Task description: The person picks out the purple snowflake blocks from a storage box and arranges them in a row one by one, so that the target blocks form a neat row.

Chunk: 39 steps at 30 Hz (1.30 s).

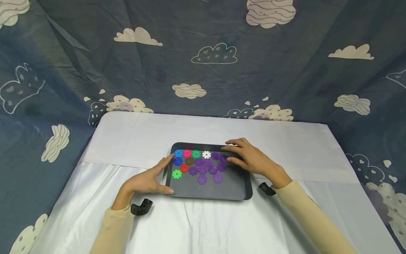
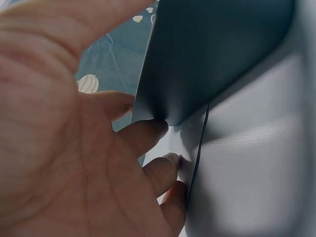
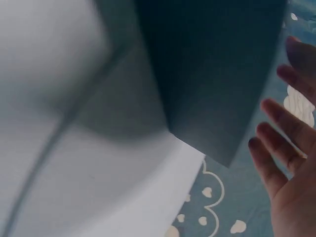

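A dark grey tray (image 1: 236, 185) lies on the white cloth, holding flat, notched, flower-shaped plastic discs. Purple discs (image 1: 202, 170) cluster in its middle and upper right. Toward the left are blue (image 1: 178, 153), pink (image 1: 187, 153), green (image 1: 196, 154), white (image 1: 206, 155), brown (image 1: 189, 161) and red (image 1: 184, 168) ones. My left hand (image 1: 147, 180) rests at the tray's left side, thumb near the front corner; the left wrist view shows fingertips against its outer wall. Above the far right part of the tray is my right hand (image 1: 250, 157), fingers loosely spread, no disc visible in it.
White cloth (image 1: 203, 225) covers the table all around the tray. A dark blue curtain with cloud prints (image 1: 214, 54) hangs behind and at both sides. Black wrist cameras (image 1: 141, 207) sit under both wrists.
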Available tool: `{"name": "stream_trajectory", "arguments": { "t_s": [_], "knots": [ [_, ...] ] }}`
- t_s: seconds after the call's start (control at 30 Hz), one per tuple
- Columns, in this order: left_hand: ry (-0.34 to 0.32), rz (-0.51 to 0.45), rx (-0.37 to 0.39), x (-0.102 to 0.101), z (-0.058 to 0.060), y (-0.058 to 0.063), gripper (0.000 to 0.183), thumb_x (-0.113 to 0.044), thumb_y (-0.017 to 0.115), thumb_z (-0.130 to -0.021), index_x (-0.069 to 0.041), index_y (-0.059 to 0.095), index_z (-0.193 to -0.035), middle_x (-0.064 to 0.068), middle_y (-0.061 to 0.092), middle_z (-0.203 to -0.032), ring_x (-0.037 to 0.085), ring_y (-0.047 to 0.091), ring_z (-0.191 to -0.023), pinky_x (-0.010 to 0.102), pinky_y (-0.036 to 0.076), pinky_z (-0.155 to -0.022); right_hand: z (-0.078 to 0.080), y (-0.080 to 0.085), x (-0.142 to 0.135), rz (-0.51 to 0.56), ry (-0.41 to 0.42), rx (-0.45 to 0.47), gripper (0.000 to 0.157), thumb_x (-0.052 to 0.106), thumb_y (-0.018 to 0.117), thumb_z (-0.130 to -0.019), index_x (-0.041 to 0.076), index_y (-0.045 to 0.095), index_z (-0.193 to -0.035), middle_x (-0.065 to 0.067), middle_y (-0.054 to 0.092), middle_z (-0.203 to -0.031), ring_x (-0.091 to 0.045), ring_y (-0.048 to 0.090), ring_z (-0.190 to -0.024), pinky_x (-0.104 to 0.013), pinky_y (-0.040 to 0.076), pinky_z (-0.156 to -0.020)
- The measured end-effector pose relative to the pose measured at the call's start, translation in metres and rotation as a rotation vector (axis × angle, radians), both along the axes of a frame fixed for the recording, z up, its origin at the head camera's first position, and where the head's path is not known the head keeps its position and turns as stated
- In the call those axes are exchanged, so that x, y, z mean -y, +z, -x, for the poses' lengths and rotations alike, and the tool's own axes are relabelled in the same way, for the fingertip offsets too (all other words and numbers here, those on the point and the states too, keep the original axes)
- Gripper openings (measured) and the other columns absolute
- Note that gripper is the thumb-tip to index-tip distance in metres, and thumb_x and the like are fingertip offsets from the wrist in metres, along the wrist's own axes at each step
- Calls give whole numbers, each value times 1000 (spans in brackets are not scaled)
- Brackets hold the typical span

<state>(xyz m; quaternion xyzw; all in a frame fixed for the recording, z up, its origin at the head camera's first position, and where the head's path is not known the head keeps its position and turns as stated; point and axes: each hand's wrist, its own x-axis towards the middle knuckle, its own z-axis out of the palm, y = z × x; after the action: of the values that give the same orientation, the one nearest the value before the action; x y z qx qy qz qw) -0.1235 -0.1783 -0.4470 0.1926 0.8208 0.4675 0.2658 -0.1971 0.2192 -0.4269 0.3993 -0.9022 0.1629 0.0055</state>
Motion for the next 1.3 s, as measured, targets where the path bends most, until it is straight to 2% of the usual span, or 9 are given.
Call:
{"name": "stream_trajectory", "arguments": {
  "t_s": [0.1,0.2,0.27,0.33,0.63,0.87,1.3],
  "knots": [
    [0,7,-4,-1,0,0,124,-35,88,-77,-22,-1,-163,19,-8,-168,41,-13,-153,68,5,-119,6,3,1,32,56,42,36,25,69,-97,16,65,-132,-7,62,-131,-24,56,-119,-46,50,-99],
    [6,5,-5,-1,0,-1,124,-35,88,-77,-22,0,-163,19,-7,-167,41,-13,-153,67,5,-119,10,4,2,52,123,134,30,15,70,-95,10,68,-125,-5,68,-120,-21,64,-110,-43,52,-95],
    [10,7,-1,-1,0,-1,124,-35,88,-76,-23,0,-163,20,-7,-167,41,-12,-153,67,5,-119,12,3,4,48,149,191,28,10,70,-94,8,69,-122,-5,70,-117,-21,66,-108,-42,53,-94],
    [12,11,4,-1,0,-1,124,-35,88,-76,-24,0,-163,21,-8,-167,41,-12,-153,67,6,-119,14,0,5,29,158,209,27,7,69,-94,8,69,-121,-4,70,-118,-21,67,-109,-42,53,-95],
    [25,6,20,-2,-1,-1,125,-34,89,-75,-25,1,-163,19,-7,-168,40,-12,-154,68,6,-119,18,-10,9,5,129,199,25,6,71,-92,7,71,-118,-7,70,-123,-25,65,-118,-44,50,-103],
    [28,8,26,-2,-1,0,124,-33,89,-75,-26,2,-163,18,-7,-168,40,-12,-154,67,5,-119,21,-14,13,32,142,184,21,4,72,-90,6,71,-111,-6,72,-116,-24,67,-111,-43,52,-98],
    [29,34,26,-2,-1,1,123,-33,89,-75,-27,2,-163,18,-7,-168,41,-12,-154,69,6,-118,23,-20,15,-14,87,161,17,9,75,-90,9,73,-106,-4,72,-112,-21,68,-107,-41,53,-96]
  ]
}}
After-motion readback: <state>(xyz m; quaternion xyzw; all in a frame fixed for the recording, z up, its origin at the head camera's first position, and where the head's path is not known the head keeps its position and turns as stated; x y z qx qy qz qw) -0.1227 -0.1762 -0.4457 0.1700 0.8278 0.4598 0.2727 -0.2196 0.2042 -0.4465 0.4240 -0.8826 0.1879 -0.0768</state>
